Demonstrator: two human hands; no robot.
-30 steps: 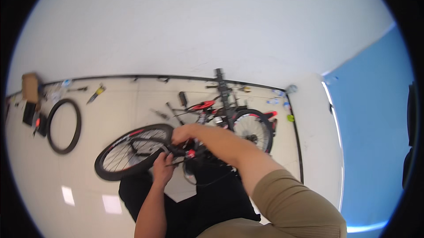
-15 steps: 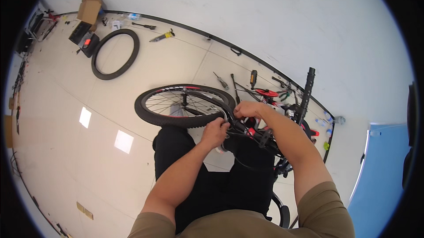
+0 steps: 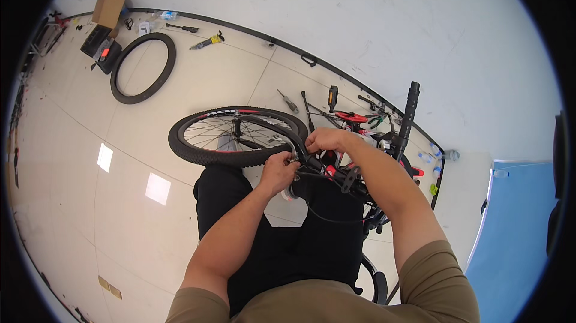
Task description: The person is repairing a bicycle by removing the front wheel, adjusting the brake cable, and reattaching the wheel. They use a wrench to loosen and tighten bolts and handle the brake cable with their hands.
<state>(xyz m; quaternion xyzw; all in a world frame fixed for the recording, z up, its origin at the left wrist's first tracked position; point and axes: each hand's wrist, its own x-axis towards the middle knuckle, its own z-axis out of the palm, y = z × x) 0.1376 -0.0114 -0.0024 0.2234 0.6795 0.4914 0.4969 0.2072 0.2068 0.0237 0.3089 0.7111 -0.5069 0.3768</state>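
The fingers of the left hand [image 3: 278, 174] are bent, with thumb and fingertips brought close together at the near side of a black bicycle fork [image 3: 295, 142]; whether anything is clamped between them cannot be told. The fingers of the right hand [image 3: 327, 140] are curled at the far side of the fork's upper end, their tips partly hidden, so their grip cannot be told either. The wheel [image 3: 231, 160] is set between the fork's arms, to the left of both hands, and the bicycle [image 3: 345, 176] is stretched off to the right, partly covered by the right forearm. Beyond the wheel, a screwdriver-like tool [image 3: 289, 103] and a thin black rod [image 3: 307, 111] are seen over the pale tiled floor [image 3: 72, 173], with a black pedal [image 3: 333, 98] near them. Farther left, a loose tyre [image 3: 114, 77] is laid flat beside a black case [image 3: 107, 57]; an opened cardboard box [image 3: 110, 10] and a yellow-handled tool [image 3: 209, 41] are placed near the wall [image 3: 360, 11].
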